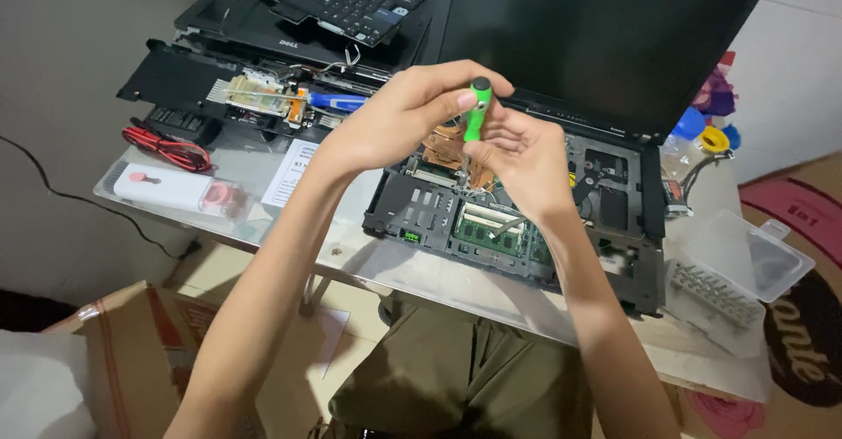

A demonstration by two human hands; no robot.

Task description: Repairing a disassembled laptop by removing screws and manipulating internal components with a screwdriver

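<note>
Both hands grip the green screwdriver [477, 110]: left hand [395, 119] closed on its cap, right hand [517, 163] pinching the shaft just below, above the opened laptop [526, 220]. Seemingly mid-unscrewing; next calls for steady downward pressure.

A dark laptop screen [605, 35] fills the upper right; a white printed label [289, 171] lies left of centre; brown cardboard boxes [132, 351] sit lower left.

Screwdriver [476, 113]: glossy green plastic handle. Laptop chassis [517, 220]: matt black plastic, coppery metal inside. Bit case [745, 272] beside laptop: clear plastic. Surface [421, 268]: smooth, glassy.
</note>
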